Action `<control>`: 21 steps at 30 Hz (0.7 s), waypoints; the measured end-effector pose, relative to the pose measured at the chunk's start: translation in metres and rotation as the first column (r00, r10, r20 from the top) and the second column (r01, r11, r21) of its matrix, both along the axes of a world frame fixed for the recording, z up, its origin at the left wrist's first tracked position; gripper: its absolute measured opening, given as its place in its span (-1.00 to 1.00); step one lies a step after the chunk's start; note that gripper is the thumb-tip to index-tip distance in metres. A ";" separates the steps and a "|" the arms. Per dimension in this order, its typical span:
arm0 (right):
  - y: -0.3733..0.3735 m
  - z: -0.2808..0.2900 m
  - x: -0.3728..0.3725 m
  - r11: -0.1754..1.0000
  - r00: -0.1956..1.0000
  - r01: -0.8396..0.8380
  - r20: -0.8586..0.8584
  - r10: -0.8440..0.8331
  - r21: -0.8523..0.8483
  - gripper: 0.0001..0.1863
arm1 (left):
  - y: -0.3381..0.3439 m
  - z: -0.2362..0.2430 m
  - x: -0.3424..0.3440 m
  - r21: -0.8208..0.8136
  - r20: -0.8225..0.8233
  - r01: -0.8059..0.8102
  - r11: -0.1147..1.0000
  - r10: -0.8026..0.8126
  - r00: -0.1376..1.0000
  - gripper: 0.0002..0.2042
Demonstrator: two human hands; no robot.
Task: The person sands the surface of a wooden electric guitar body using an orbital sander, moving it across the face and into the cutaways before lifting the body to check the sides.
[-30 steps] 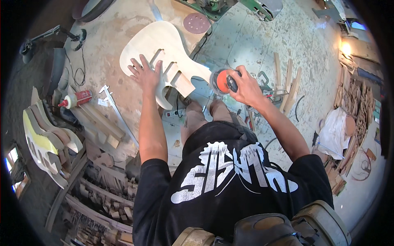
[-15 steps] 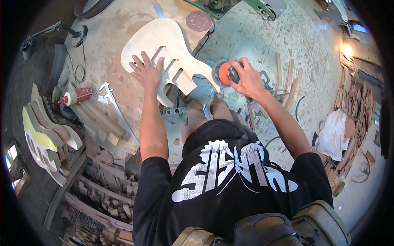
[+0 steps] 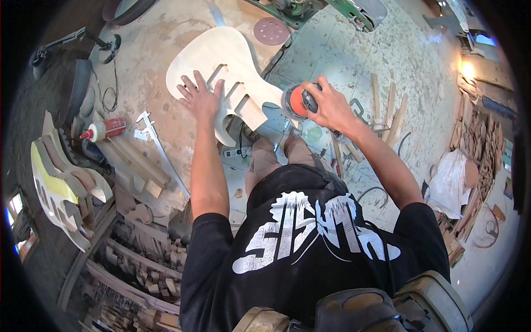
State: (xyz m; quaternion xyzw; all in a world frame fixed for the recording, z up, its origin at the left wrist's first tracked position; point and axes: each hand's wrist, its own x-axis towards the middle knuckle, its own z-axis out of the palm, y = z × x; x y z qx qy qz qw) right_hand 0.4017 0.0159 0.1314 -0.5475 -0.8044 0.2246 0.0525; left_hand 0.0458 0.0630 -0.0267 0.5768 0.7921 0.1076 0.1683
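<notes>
A pale unfinished wooden guitar body [image 3: 221, 61] lies flat on the workbench [image 3: 149, 83]. My left hand [image 3: 200, 99] presses down on its lower middle, fingers spread, next to the routed cavities. My right hand [image 3: 326, 108] grips an orange and black round sander [image 3: 296, 101], held against the body's right horn at the bench edge.
A round sanding disc [image 3: 271, 30] lies on the bench above the body. A red glue bottle [image 3: 105, 130], a metal caliper [image 3: 157, 144] and wood blocks [image 3: 138, 166] sit left of my arm. Other guitar bodies [image 3: 61, 182] lean at far left. Wood offcuts [image 3: 387, 110] litter the floor on the right.
The sander has moved up and left along the body's right edge. My left hand stays pressed on the guitar body.
</notes>
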 end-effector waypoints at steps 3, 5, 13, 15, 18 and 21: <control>0.006 0.001 -0.006 0.997 0.997 0.068 0.033 -0.069 0.022 -0.27 | 0.000 0.002 0.002 0.003 0.009 0.005 1.000 -0.005 1.000 0.02; 0.015 0.002 -0.008 0.998 0.997 0.065 0.035 -0.066 0.020 -0.27 | 0.000 0.002 0.001 0.018 0.011 0.005 1.000 -0.005 1.000 0.01; 0.018 0.000 -0.014 0.998 0.999 0.038 0.029 -0.040 0.041 -0.30 | -0.001 0.002 0.002 0.026 0.019 0.003 1.000 -0.003 1.000 0.02; 0.026 0.002 -0.014 0.998 0.997 0.058 0.055 -0.060 0.031 -0.28 | -0.001 0.002 0.000 0.013 0.010 -0.005 1.000 0.005 1.000 0.02; 0.014 -0.001 -0.011 0.999 1.000 -0.024 0.010 0.024 0.046 -0.30 | 0.000 0.002 0.001 0.002 0.005 -0.006 1.000 0.006 1.000 0.01; 0.003 -0.001 -0.004 0.999 0.999 0.035 0.024 -0.035 0.021 -0.29 | 0.000 0.002 0.003 0.022 0.015 0.001 1.000 -0.002 1.000 0.00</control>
